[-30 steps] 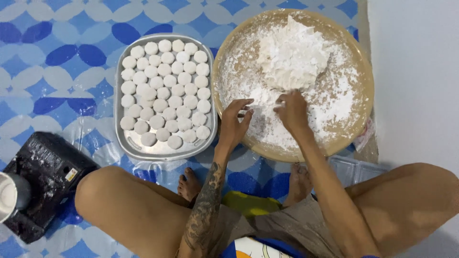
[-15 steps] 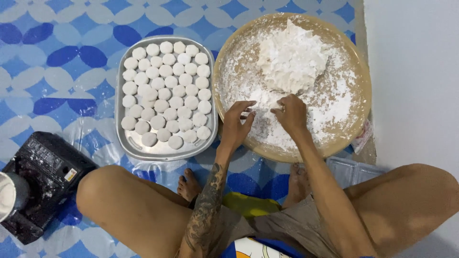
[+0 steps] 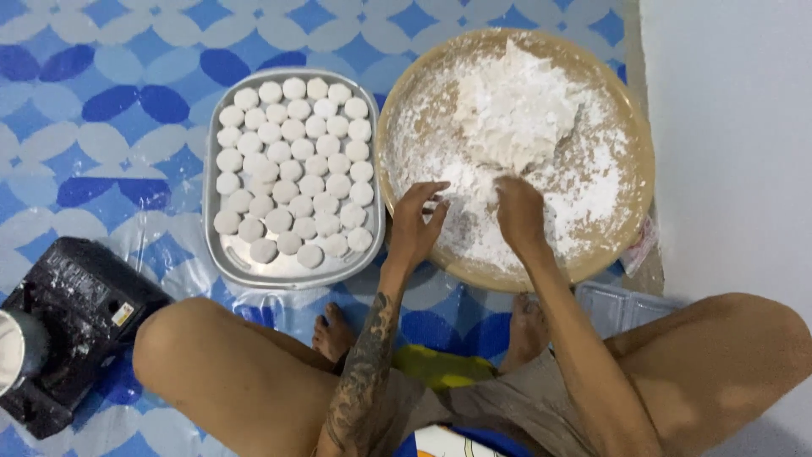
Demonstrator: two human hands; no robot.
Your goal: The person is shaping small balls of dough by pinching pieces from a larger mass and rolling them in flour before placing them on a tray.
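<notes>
Blue floor mat — right hand hides its fingertips in flour.

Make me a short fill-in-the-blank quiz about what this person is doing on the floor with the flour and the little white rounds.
1. Both hands, the left hand and the right hand, work in the round ____ tray.
2. A pile of white ____ sits in that round tray.
3. The white rounds lie in rows on the ____ metal tray.
4. A black machine sits by the person's ____ knee.

Missing words: tan; flour; rectangular; left
</notes>
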